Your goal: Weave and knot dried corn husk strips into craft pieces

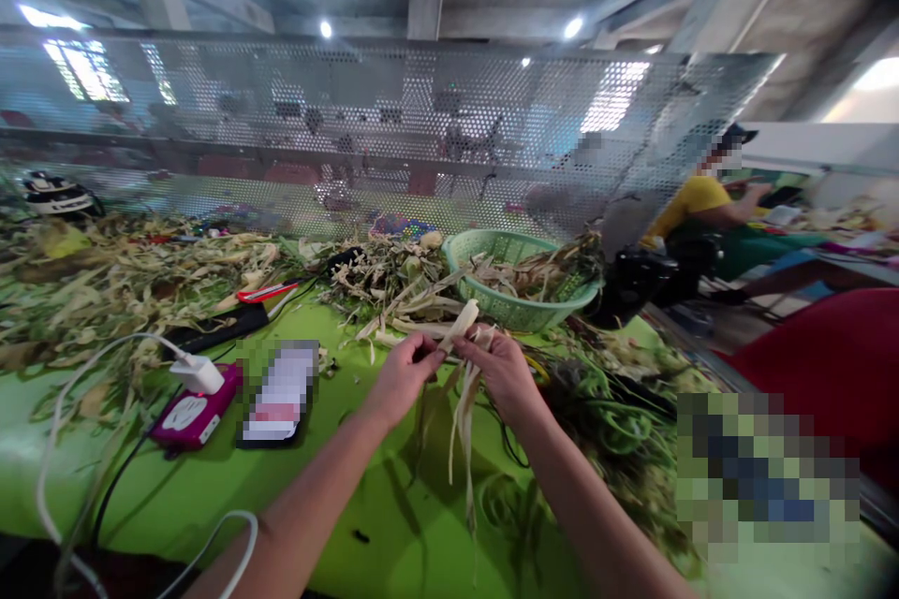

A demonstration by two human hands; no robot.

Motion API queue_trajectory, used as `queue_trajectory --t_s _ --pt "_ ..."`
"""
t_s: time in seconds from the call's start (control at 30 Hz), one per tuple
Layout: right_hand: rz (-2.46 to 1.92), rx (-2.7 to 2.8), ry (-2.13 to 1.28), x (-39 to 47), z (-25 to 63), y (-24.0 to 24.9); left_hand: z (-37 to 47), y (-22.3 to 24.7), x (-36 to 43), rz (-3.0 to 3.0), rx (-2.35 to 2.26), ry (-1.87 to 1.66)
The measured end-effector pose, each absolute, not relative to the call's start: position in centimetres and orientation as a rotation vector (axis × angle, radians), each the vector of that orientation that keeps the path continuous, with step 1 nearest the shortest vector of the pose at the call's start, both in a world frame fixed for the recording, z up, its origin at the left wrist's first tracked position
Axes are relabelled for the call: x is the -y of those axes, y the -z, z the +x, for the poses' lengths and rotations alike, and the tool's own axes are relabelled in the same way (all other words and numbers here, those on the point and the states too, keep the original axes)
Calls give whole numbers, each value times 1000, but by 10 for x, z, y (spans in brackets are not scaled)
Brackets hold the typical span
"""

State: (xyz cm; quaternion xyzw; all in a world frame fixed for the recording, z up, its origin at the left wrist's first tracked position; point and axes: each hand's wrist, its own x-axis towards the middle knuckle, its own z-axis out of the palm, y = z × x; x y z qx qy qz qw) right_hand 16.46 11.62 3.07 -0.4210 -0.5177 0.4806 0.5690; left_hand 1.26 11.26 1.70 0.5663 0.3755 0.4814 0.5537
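Both hands meet over the green table [330,496], in front of a green plastic basket [520,311]. My left hand [405,372] pinches the lower end of a pale, dry leaf strip [460,323], which points up and away. My right hand [502,372] is closed on the same pale fibres, its fingertips close beside those of the left. Thin loose strands [464,430] hang down below the fingers toward the tabletop. The basket holds more dry, brownish strips.
Left of my arms lie a phone [281,393], a magenta power block [193,412] with a white charger and cables, and red scissors [267,292]. Dry leaves [126,290] cover the back left. Tangled green fibres lie right. A seated person [702,201] and a perforated metal screen [393,140] stand beyond.
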Motion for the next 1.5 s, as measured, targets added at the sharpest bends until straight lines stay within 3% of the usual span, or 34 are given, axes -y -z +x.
queue_trajectory --t_s 0.3,0.57,0.8,1.13,1.5 --pt "-980 1186 -1121 -115 165 -33 11 -12 -115 1327 -895 -1062" --pt "-992 1218 -1013 -115 159 -29 22 -18 -99 1007 -584 -927" --pt "-1075 1301 -883 -112 160 -32 28 -13 -97 1091 -669 -850" --pt "-989 1265 -961 -114 168 -33 21 -16 -103 1095 -774 -987" --pt "-1155 1334 -696 -112 173 -35 23 -15 -104 1008 -779 -1083"
